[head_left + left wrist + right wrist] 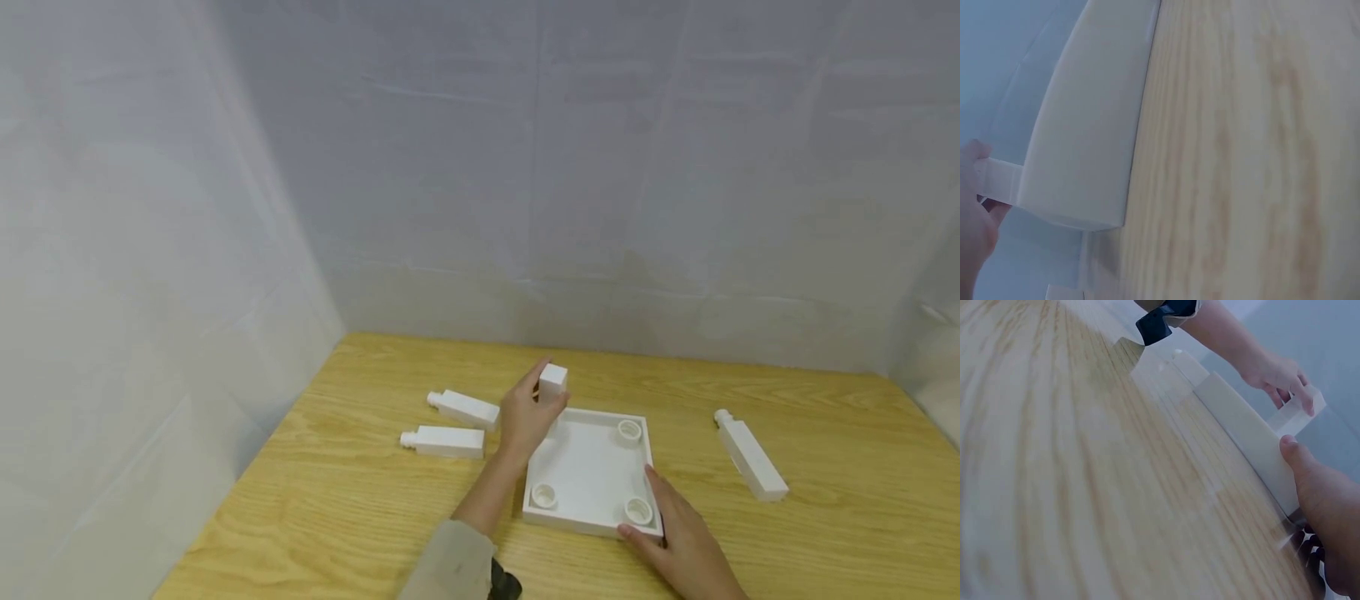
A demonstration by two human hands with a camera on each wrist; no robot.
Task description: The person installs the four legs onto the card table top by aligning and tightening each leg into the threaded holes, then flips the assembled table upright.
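A white square tray with round sockets in its corners lies upturned on the wooden table. My left hand grips a white block-shaped leg standing upright at the tray's far left corner. My right hand rests against the tray's near right corner with the thumb along its side. The right wrist view shows that thumb on the tray's edge and the left hand around the leg. In the left wrist view the tray fills the left side beside my left hand.
Two more white legs lie side by side left of the tray. A fourth leg lies to the right. Pale fabric walls close in the table at the back and sides.
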